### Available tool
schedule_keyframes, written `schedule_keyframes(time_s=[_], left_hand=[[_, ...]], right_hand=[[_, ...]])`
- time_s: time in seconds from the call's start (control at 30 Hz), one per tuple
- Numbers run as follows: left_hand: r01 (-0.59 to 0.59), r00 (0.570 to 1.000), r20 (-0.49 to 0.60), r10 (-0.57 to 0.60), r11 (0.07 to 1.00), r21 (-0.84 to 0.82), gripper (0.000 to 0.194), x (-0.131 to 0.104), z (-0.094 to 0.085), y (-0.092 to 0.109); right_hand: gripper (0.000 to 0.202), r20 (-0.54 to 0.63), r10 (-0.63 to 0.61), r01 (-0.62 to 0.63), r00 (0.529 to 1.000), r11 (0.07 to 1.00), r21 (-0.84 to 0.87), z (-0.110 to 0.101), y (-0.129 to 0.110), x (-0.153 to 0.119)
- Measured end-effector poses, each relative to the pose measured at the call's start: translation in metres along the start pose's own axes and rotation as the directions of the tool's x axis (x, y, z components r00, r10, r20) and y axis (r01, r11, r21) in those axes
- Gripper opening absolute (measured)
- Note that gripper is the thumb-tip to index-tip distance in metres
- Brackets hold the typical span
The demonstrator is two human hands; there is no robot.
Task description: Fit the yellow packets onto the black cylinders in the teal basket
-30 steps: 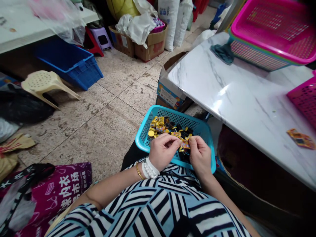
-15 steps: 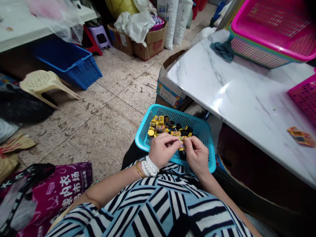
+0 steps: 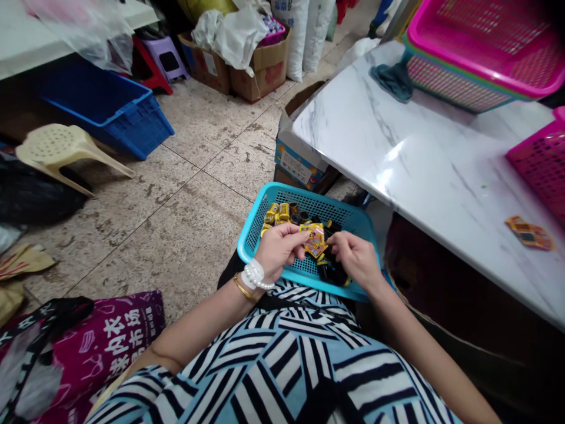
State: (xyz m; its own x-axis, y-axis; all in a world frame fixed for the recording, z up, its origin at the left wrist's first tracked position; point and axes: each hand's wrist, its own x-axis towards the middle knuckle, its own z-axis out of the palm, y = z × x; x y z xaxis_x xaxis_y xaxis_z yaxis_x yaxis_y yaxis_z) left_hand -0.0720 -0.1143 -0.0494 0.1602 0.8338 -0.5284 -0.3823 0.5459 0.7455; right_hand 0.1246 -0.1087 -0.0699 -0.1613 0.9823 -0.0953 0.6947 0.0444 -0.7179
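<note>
A turquoise basket [image 3: 256, 221] rests on the lap, holding several small yellow containers [image 3: 283, 211] and black pieces [image 3: 324, 270]. Above it, my left hand [image 3: 279, 247] pinches yellow-and-orange printed labels [image 3: 314, 238] between thumb and fingers. My right hand [image 3: 356, 259] is just right of the labels, its fingers curled together near their edge; whether something small is between its fingertips cannot be made out.
To the right stands a marble-patterned table [image 3: 424, 159] bearing pink baskets [image 3: 468, 59], a dark cloth [image 3: 392, 81] and more printed labels [image 3: 528, 232]. A cardboard box [image 3: 298, 162] is beyond the basket. Left are a cream stool [image 3: 57, 144], blue crate [image 3: 132, 121] and purple bag [image 3: 110, 335].
My hands have moved apart. The labels now show flat and spread in my left hand, where before they were mostly hidden between both hands. The view has shifted slightly.
</note>
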Motion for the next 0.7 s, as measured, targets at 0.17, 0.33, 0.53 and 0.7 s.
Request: schedule_keyframes(time_s=[0.17,0.33,0.53,0.7], left_hand=[[0.080,0.995,0.065,-0.080,0.997,0.001,0.022,0.000,-0.005,0.005],[0.126,0.985,0.125,-0.118,0.990,-0.059,0.023,-0.001,-0.003,0.004],[0.141,0.990,0.058,-0.132,0.970,-0.196,0.020,0.006,-0.008,-0.001],[0.150,0.989,0.049,-0.143,0.968,-0.201,0.016,0.014,0.000,-0.005]], right_hand=[[0.031,0.333,0.147,0.112,0.931,0.756,-0.645,0.012,0.007,-0.002],[0.028,0.415,0.187,0.155,0.890,0.732,-0.663,0.021,0.001,0.006],[0.039,0.364,0.111,0.052,0.925,0.910,-0.411,-0.016,0.019,0.003],[0.039,0.160,0.166,-0.221,0.973,0.874,0.433,-0.039,0.023,-0.009]])
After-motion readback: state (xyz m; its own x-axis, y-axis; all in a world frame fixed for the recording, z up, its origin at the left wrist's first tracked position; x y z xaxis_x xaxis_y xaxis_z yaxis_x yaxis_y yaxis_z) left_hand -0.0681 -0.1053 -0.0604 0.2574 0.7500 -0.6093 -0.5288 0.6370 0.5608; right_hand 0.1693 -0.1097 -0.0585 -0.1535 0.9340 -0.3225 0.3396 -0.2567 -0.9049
